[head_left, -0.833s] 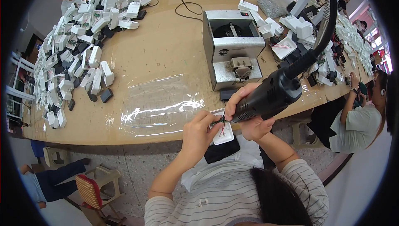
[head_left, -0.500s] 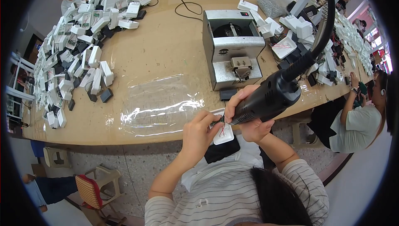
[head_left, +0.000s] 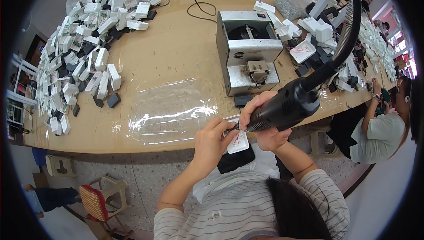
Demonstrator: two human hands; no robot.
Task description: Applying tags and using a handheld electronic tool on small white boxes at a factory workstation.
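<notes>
Left hand (head_left: 208,142): fingers together, pinching a small green circuit board (head_left: 231,128) at the far half of an open white housing (head_left: 239,146); red wires (head_left: 237,137) show inside the housing. Right hand (head_left: 272,139): fingers clamped around a black handheld power tool (head_left: 286,107), tilted, nose down at the board; tip is hidden by the fingers, so can't tell if it's touching. Housing sits at the front edge of the tabletop (head_left: 172,59), in front of the body; can't tell what supports it. Tool's cable (head_left: 349,28) goes up and out of view. Grey boxy machine (head_left: 249,48) stands just beyond the right hand, black block (head_left: 243,100) at its foot. Big heap of white housings (head_left: 84,50) to the left, more white parts (head_left: 322,32) right of the machine.
</notes>
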